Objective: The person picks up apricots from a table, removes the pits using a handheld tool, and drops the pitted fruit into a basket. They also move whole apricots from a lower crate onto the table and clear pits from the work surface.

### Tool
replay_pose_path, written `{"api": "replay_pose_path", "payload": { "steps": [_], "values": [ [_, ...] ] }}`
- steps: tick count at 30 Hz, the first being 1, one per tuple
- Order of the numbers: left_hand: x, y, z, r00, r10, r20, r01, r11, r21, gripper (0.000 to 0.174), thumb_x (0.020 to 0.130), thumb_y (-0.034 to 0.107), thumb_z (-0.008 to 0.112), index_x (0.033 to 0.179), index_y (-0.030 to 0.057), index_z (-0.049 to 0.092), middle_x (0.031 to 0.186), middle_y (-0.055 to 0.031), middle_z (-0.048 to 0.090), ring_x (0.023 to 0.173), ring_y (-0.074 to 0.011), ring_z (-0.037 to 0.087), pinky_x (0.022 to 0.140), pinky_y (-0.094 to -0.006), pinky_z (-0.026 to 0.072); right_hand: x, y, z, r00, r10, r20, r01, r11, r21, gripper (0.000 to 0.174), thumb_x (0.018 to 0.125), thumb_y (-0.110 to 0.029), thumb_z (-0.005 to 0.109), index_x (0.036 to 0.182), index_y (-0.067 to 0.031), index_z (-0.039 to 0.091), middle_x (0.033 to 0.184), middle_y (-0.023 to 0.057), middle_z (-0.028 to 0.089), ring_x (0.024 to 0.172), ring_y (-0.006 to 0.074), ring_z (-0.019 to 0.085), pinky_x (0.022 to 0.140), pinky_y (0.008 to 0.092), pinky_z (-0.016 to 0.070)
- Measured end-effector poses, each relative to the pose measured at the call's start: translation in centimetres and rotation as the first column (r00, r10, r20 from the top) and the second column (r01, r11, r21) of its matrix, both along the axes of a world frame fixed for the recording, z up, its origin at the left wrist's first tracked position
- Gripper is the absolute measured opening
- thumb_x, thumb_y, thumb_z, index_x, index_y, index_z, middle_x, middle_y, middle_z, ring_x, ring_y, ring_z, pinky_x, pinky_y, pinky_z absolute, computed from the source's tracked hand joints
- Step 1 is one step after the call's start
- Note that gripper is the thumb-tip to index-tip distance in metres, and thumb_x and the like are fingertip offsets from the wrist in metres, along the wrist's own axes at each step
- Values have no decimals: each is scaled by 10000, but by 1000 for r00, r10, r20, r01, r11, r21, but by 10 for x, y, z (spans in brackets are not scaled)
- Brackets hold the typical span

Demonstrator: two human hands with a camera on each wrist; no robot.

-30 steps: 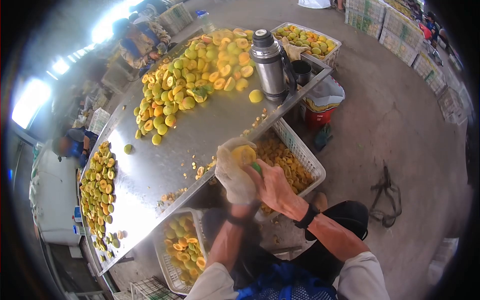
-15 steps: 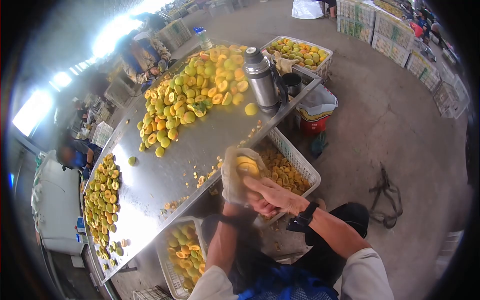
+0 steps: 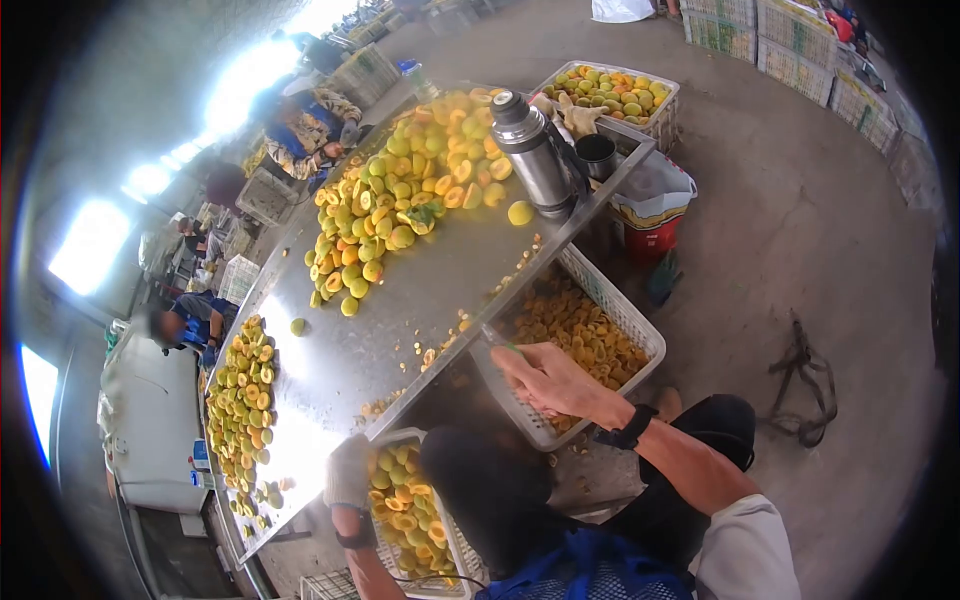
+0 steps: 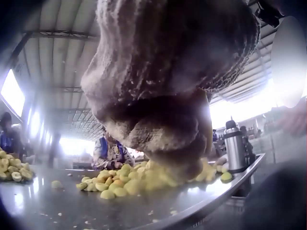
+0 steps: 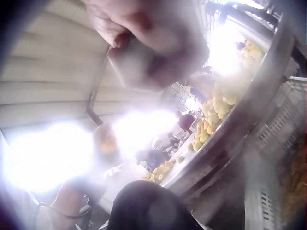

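The gloved left hand (image 3: pixel 348 470) is low at the left edge of a white crate of fruit halves (image 3: pixel 408 515). In the left wrist view the glove (image 4: pixel 158 115) has curled fingers, with a yellow edge of fruit (image 4: pixel 209 127) beside them; the right wrist view shows an orange patch of fruit (image 5: pixel 107 144) at that hand. The bare right hand (image 3: pixel 555 382) grips a small knife, its green handle (image 3: pixel 514 351) partly hidden and its blade (image 3: pixel 492 336) pointing up-left. Below that hand is a crate of yellow pieces (image 3: pixel 580 335).
A metal table (image 3: pixel 350 345) bears a large fruit pile (image 3: pixel 400 190), a smaller pile (image 3: pixel 242 400) and a steel flask (image 3: pixel 533 155). Behind its right corner stand a full fruit crate (image 3: pixel 672 105) and a red bag (image 3: pixel 650 238). A strap (image 3: pixel 803 385) lies on the floor at right.
The left hand has parted from the right and moved down-left to the near crate. The right hand stays over the piece-filled crate, with the knife blade now visible. The head view has shifted.
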State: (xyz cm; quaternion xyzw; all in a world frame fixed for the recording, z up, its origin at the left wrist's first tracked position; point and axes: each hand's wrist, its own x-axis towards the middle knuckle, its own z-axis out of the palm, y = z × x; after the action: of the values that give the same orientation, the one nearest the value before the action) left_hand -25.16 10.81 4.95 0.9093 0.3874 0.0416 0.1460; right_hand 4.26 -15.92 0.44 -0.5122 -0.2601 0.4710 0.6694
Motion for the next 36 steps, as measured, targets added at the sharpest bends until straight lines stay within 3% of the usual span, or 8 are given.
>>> {"api": "replay_pose_path", "payload": {
  "steps": [2,8,14,22,26,28,31,36],
  "values": [
    [-15,5,-14,904,-24,-427,129,967,219,357,996,321,585,1089,43,788,890,-153,760,826,-260,734,801,-370,569,1,1,1,997,-27,69,28,999,-15,535,1126,-504,523,818,-67,557,677,-36,481,569,63,452,506,281,386],
    [106,14,-34,956,43,291,-29,998,-51,310,1046,265,616,1227,56,757,1096,-161,777,986,-317,762,893,-415,579,5,7,0,991,-50,127,57,997,-51,483,1124,-462,535,851,-65,564,713,-50,454,616,71,424,544,294,372],
    [329,19,-74,835,-475,277,461,880,118,343,1035,298,666,1300,90,723,1231,-139,748,1038,-277,753,912,-374,573,17,8,0,944,-134,302,151,988,-35,526,1137,-455,520,903,4,630,725,72,584,675,171,577,636,380,477],
    [491,0,-137,838,-544,41,526,825,206,497,946,302,738,1410,152,641,1420,-166,645,1225,-386,668,1009,-470,551,35,3,-1,950,-125,287,155,985,-83,483,1130,-391,532,950,47,628,741,194,606,712,358,622,710,469,483],
    [493,17,-149,846,-517,129,496,852,165,506,927,306,753,1398,155,645,1396,-172,657,1211,-390,671,998,-485,553,32,-1,-2,935,-176,309,206,976,-70,476,1128,-384,536,961,53,623,761,249,601,716,411,617,702,484,480],
    [478,29,-138,898,-350,267,417,872,-256,470,982,322,637,1407,121,648,1306,-150,706,1167,-337,696,964,-451,567,31,0,-1,901,-252,354,284,958,-41,465,1127,-377,540,959,50,618,768,261,614,720,436,629,687,494,480],
    [422,37,-113,840,18,542,503,347,-791,478,1029,263,455,1404,38,648,1224,-115,715,1067,-245,702,901,-387,588,30,2,-10,820,-365,440,397,917,19,421,1116,-361,563,972,34,591,737,257,651,715,495,656,639,536,490],
    [317,-27,-49,775,196,601,569,197,-798,524,1054,322,410,1368,-25,646,1201,-119,724,987,-233,719,871,-356,596,28,3,-8,621,-318,717,478,878,-24,358,1095,-327,592,1037,26,576,707,293,642,707,513,656,630,577,488]
  ]
}}
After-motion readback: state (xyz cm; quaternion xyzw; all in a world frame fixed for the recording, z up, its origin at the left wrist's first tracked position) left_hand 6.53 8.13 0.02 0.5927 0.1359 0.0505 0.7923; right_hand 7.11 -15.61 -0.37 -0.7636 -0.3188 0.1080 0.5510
